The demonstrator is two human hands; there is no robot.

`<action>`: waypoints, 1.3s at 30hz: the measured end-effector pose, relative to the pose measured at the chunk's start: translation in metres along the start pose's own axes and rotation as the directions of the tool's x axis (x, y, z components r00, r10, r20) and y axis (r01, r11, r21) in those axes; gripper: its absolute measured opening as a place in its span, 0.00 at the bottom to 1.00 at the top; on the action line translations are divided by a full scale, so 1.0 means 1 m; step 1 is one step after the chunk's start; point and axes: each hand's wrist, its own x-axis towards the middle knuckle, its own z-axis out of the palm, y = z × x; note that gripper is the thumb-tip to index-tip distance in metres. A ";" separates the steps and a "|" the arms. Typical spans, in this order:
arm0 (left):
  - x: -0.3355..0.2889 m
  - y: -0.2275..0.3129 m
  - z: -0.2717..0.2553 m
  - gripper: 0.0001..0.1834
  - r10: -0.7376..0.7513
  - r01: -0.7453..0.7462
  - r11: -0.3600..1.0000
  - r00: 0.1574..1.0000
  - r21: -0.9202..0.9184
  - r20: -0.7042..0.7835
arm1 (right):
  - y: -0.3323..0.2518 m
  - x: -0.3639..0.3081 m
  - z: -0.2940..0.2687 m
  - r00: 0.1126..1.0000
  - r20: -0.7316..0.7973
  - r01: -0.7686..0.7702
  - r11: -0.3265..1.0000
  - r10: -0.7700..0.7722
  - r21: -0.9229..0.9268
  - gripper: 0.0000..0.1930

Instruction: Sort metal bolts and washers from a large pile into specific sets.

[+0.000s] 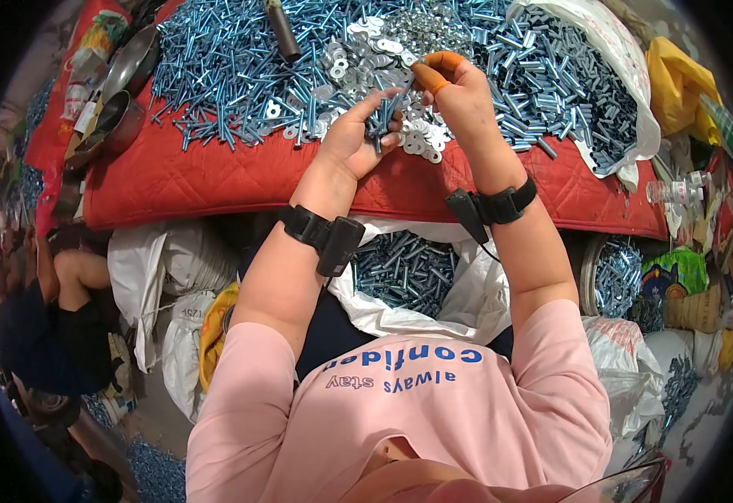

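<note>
- Red quilted cloth (241,184), piled with blue bolts (232,75) and washers (421,139)!
- Left hand (356,141), fingers half-curled, cradling a bolt bunch (376,127)
- Right hand (465,94) just beside, orange-capped fingertips (428,77) pinched on a slim metal piece (405,90)!

On my feed the work surface is draped in a red quilted cover (241,184), which bends down along its front edge. I can see long bluish screws (224,67) heaped across its left half, with a dark tube (283,32) lying on them. Silvery flat washers (341,63) spread through the middle, just beside small bright hardware (438,32) too fine for me to identify. Short metal sleeves (522,67) fill the right, reaching into an open white bag (642,126).
</note>
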 end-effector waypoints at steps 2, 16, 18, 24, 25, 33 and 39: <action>0.000 -0.003 0.003 0.19 0.080 -0.080 0.997 0.989 0.008 -0.127 | -0.006 0.000 0.003 0.996 0.081 0.030 0.998 -0.026 -0.047 0.10; -0.011 0.002 0.003 0.14 0.028 -0.026 0.994 0.999 0.106 -0.019 | 0.029 -0.012 -0.001 0.974 0.225 0.035 0.950 0.038 -0.311 0.14; -0.014 0.003 0.005 0.14 0.043 -0.039 0.984 0.999 0.171 -0.017 | 0.022 -0.013 0.001 0.976 0.212 0.018 0.954 0.048 -0.300 0.12; -0.018 0.004 0.015 0.09 -0.027 0.056 0.936 0.996 0.348 -0.087 | 0.027 -0.005 0.013 0.974 0.183 0.197 0.892 -0.132 -0.406 0.13; -0.017 0.003 0.012 0.09 -0.034 0.065 0.953 0.993 0.297 -0.110 | 0.028 -0.002 0.016 0.970 0.202 0.207 0.888 -0.133 -0.411 0.12; -0.001 -0.001 -0.003 0.08 -0.018 0.014 0.999 0.996 -0.046 -0.087 | 0.013 -0.010 0.014 0.958 0.154 0.288 0.810 -0.243 -0.512 0.13; -0.002 0.012 0.000 0.08 0.057 -0.063 0.987 0.997 -0.151 -0.047 | 0.014 -0.059 0.018 0.814 0.256 0.569 0.627 -0.522 -0.532 0.14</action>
